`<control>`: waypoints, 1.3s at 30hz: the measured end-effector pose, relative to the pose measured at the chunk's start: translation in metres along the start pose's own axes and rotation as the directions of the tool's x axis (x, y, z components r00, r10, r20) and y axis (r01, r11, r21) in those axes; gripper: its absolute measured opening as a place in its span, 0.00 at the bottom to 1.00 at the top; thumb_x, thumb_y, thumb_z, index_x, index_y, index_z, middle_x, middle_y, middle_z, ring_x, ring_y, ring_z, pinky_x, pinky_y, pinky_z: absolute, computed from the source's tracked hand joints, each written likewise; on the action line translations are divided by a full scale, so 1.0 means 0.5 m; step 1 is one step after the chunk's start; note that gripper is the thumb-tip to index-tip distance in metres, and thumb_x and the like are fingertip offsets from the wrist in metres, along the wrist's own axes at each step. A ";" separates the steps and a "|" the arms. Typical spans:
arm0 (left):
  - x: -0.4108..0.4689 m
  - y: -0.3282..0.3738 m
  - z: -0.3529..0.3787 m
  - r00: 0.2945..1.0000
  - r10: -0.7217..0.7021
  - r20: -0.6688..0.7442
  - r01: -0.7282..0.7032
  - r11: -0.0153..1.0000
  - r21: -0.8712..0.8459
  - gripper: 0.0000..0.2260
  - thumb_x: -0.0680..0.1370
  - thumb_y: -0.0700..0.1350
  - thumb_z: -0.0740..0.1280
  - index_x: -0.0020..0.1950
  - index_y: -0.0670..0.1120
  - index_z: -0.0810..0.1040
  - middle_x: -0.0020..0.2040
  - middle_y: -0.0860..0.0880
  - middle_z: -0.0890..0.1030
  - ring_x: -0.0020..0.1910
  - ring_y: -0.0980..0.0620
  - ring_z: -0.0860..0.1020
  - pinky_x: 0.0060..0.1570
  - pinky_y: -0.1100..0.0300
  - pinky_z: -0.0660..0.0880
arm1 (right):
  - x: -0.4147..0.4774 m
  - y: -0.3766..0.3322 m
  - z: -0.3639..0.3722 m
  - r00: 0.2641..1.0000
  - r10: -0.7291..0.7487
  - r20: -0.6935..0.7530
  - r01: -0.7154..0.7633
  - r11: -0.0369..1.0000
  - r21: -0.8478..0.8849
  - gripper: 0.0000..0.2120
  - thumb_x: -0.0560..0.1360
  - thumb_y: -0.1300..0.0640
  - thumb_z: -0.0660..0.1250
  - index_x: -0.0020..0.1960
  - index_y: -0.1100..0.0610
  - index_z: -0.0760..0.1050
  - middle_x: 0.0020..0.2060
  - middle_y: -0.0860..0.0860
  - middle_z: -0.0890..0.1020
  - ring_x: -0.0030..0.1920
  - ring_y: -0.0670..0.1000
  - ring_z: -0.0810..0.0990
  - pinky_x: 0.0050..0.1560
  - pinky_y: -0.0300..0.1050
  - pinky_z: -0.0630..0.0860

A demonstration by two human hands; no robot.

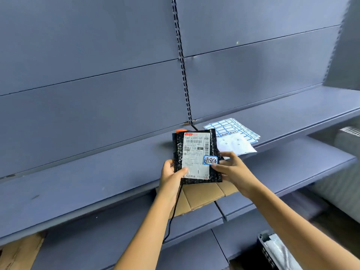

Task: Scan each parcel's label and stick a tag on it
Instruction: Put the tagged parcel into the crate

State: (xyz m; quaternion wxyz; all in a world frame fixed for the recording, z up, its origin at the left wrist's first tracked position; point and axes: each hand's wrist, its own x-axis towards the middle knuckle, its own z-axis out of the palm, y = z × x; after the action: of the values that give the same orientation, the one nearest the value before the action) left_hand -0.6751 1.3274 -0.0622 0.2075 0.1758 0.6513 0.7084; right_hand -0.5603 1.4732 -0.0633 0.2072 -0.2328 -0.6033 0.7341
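Note:
A black bubble-mailer parcel [178,151] is held upright over the shelf, its white shipping label [194,152] facing me. A blue-bordered handwritten tag [210,160] sits on the label's right edge. My left hand [171,177] grips the parcel's lower left corner, thumb on the label. My right hand [231,168] holds the parcel's right edge, fingers beside the tag. An orange tip of a scanner [180,130] peeks out behind the parcel's top; its black cable [172,217] hangs down under my left hand.
Sheets of blue-bordered tags [233,127] and a white backing sheet [236,145] lie on the blue shelf [97,178] behind the parcel. Flattened cardboard [202,195] rests on the lower shelf. A dark crate with white bags [272,248] stands at bottom right.

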 end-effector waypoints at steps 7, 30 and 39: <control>-0.123 -0.063 0.046 0.975 -0.064 0.215 0.056 0.998 0.041 0.13 0.75 0.31 0.66 0.55 0.46 0.71 0.52 0.49 0.81 0.51 0.53 0.80 0.50 0.59 0.77 | -0.193 0.088 -0.061 0.987 0.032 -0.160 -0.022 0.998 0.067 0.19 0.73 0.74 0.65 0.59 0.59 0.68 0.43 0.54 0.85 0.38 0.52 0.84 0.40 0.46 0.82; -0.363 -0.527 0.408 0.607 -0.700 0.376 0.298 0.639 0.709 0.08 0.80 0.43 0.61 0.59 0.47 0.70 0.53 0.50 0.76 0.45 0.54 0.80 0.45 0.60 0.75 | -0.620 0.488 -0.665 0.327 0.479 -0.814 -0.247 0.875 0.416 0.22 0.74 0.77 0.60 0.65 0.65 0.61 0.49 0.61 0.79 0.42 0.56 0.78 0.39 0.49 0.80; -0.310 -0.754 0.434 0.640 -0.733 0.230 0.400 0.574 0.714 0.04 0.78 0.39 0.64 0.52 0.45 0.73 0.46 0.47 0.78 0.38 0.49 0.78 0.36 0.60 0.71 | -0.523 0.732 -0.782 0.239 0.549 -0.801 -0.224 0.834 0.505 0.28 0.72 0.79 0.62 0.68 0.67 0.56 0.39 0.59 0.77 0.36 0.56 0.76 0.22 0.39 0.77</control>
State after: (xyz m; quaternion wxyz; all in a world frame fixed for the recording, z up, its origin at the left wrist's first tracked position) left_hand -0.4059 1.4557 -0.4149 0.5267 0.1826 0.7822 0.2781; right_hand -0.1266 1.5607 -0.4628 0.3508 -0.7148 -0.1861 0.5756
